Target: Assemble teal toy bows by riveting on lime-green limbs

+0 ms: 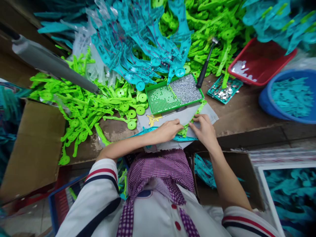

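A long bright green plastic part (201,106) with holes lies slantwise on the white sheet (211,116). My left hand (170,129) pinches its near end, fingertips close together. On its other side, my right hand (205,130) has thumb and fingers closed on the part's middle. A turquoise plastic piece (185,138) lies beneath, at the table's near edge, partly hidden by my left hand and forearm. Just beyond the hands stands a green tray (151,107) with a heap of small silvery screws (186,89) on its right side.
Heaps of green parts (81,125) and turquoise pieces (138,42) cover the back and left. A grey power screwdriver (54,64) hangs at the left. A hammer (206,62), a small dish of metal discs (225,90), a red tray (266,62) and a blue tub (266,98) stand right.
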A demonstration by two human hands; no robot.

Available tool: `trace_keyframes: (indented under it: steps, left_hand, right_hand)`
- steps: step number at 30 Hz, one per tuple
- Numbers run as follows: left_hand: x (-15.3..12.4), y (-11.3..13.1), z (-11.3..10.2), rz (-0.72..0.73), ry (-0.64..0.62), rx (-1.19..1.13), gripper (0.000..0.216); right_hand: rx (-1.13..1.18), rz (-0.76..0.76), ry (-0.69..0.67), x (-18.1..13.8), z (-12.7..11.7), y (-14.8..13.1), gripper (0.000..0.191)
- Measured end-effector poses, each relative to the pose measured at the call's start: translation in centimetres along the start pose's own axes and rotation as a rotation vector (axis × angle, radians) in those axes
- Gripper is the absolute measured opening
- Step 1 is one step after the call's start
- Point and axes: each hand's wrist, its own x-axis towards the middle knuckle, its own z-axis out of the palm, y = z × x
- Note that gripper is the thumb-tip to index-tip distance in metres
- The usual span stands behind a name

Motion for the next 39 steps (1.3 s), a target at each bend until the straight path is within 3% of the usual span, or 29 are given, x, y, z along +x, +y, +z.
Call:
trace_keyframes:
  steps: [4, 12, 22, 32, 35, 39]
  left_hand:
    - [-1.2, -1.5, 0.4, 0.022, 0.041, 0.009, 0.039]
    - [-1.0, -2.9, 1.0, 0.025, 0.101, -0.062, 0.043]
    - [-1.9, -1.3, 0.4, 0.115, -0.053, 0.259, 0.035]
    - [-1.9, -1.3, 0.5, 0.097, -0.025, 0.281, 0.036]
    - [-1.9, -1.2, 0.4, 0.068, -0.028, 0.269, 0.038]
    - [-1.9, -0.9, 0.0, 0.063, -0.02, 0.233, 0.037]
  right_hand:
    - [0.004, 0.001, -0.018, 0.0, 0.1, 0.1, 0.019]
    - [0.033, -0.058, -0.02, -0.1, 0.0, 0.5, 0.023]
    - [0.003, -0.045, -0.061, 0.0, -0.4, 0.4, 0.034]
    - [-0.027, -0.063, 0.019, -0.6, 0.8, 0.6, 0.036]
    - [-0.06, -0.05, 0.046, -0.9, 0.0, -0.8, 0.046]
    - [0.022, -0.115, 0.222, 0.3, -2.1, -7.3, 0.039]
